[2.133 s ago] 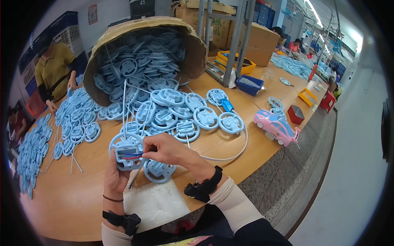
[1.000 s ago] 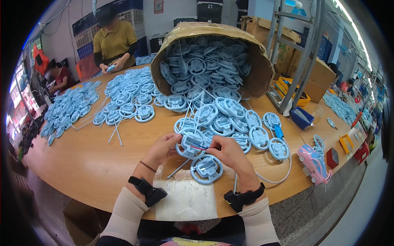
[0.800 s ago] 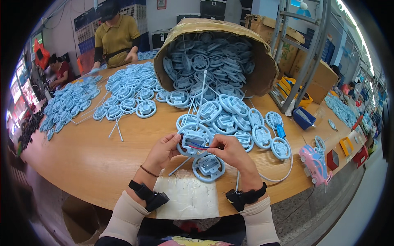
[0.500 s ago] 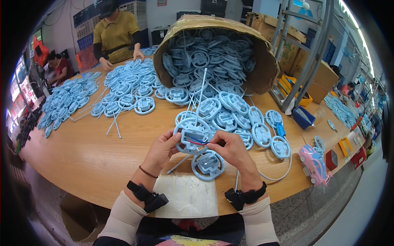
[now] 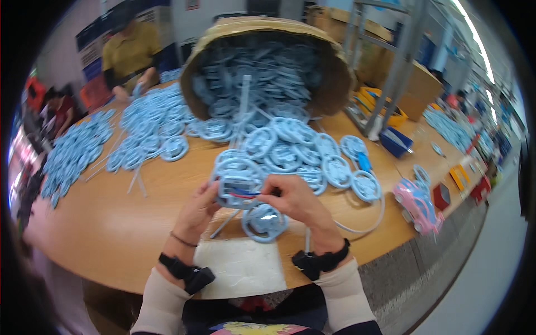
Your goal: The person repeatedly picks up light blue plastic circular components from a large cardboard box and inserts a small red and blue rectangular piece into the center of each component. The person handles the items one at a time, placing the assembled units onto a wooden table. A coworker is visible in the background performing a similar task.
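Observation:
My left hand (image 5: 198, 207) grips the left rim of a light-blue toy steering wheel (image 5: 237, 183). An open recess shows in the wheel's middle, with red and blue wires (image 5: 241, 195) crossing it. At the wheel's right side, my right hand (image 5: 291, 196) has thumb and fingers pinched together on the wires' ends; the tips are blurred. Just below, a second toy steering wheel (image 5: 264, 222) lies on the table. Between my forearms, a whitish sheet (image 5: 240, 265) lies at the table's near edge.
A large carton (image 5: 337, 67) lies on its side, spilling steering wheels onto the wooden table (image 5: 106, 223). More wheels (image 5: 78, 151) are heaped at left, where a co-worker (image 5: 129, 53) stands. On the right are a pink toy car (image 5: 414, 205), a blue bin (image 5: 395, 142) and a metal frame (image 5: 391, 67).
The whole view has shifted, so the table and my hands appear farther left, and it is blurred. Both hands keep their hold on the wheel and wires. The co-worker's hands have moved.

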Demonstrator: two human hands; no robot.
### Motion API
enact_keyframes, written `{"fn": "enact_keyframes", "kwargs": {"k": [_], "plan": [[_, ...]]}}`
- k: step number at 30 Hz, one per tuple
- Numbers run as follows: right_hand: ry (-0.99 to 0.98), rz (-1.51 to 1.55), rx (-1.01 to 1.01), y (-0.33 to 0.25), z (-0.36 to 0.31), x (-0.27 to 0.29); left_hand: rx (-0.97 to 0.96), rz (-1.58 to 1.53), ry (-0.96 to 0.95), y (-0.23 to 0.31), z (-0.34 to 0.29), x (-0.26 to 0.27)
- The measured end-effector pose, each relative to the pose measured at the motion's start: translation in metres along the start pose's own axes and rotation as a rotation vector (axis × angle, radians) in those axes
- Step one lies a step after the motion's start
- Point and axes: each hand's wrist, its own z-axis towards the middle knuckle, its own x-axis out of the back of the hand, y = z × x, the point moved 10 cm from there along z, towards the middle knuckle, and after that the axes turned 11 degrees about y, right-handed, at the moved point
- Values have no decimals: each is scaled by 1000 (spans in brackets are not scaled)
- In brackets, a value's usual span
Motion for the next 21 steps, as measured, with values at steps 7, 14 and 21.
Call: {"fn": "enact_keyframes", "kwargs": {"k": [7,14,21], "plan": [[37,120,82,-9,4,-8,23,-101,-107,5,-12,-11],[52,115,41,-5,1,-7,1,-165,-176,3,-8,-15],[87,67,45,2,5,-11,-14,-223,-72,-6,0,-3]]}}
